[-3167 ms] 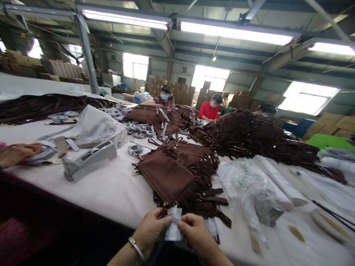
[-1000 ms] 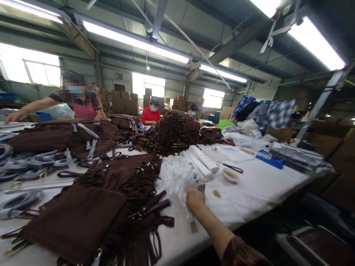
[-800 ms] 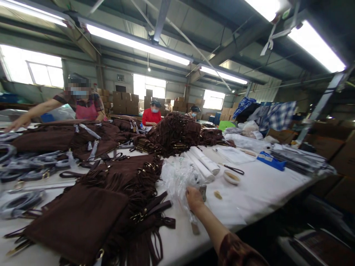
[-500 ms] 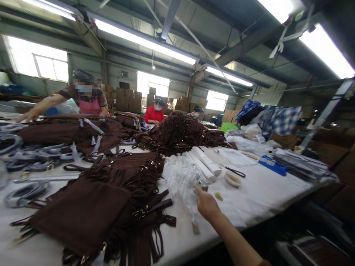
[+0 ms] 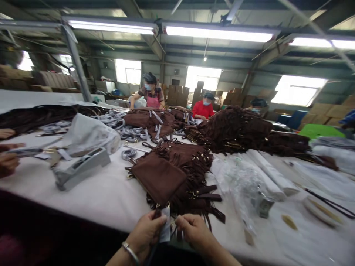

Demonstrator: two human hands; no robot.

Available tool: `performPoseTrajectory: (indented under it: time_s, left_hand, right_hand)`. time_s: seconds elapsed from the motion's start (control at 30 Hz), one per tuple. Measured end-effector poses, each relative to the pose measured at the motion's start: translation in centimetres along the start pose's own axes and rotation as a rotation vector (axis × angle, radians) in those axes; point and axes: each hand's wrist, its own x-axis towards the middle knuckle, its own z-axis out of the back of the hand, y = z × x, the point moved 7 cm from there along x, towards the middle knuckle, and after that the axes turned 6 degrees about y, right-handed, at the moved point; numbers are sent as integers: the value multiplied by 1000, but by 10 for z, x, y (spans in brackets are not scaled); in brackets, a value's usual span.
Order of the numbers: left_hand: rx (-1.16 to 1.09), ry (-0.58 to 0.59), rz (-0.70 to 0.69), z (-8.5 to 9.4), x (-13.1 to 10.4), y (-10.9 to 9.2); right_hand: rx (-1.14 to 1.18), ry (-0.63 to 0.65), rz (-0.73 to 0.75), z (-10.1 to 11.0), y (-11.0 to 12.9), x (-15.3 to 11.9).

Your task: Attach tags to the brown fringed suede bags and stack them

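Both forearms ran off the bottom edge. The small pale tag sat pinched between the left hand and right hand; its lower part lay behind the fingers, and any print on it was too small to read. A co-worker's hand was cut by the left edge. The far end of the worktop blurred away.

Head camera looks forward, slightly down, close over the table.
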Motion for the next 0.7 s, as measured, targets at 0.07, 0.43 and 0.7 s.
performPoseTrajectory:
  time_s: [0.07,0.43,0.7]
  left_hand:
    - [-19,13,-31,1,2,0]
    - [81,23,101,26,-14,5]
    - [47,142,225,41,-23,-3]
  right_hand:
    - [69,43,-71,-25,-8,16]
    - [21,-117,-49,-14,10,15]
    - [-4,-101,-66,-24,-2,10]
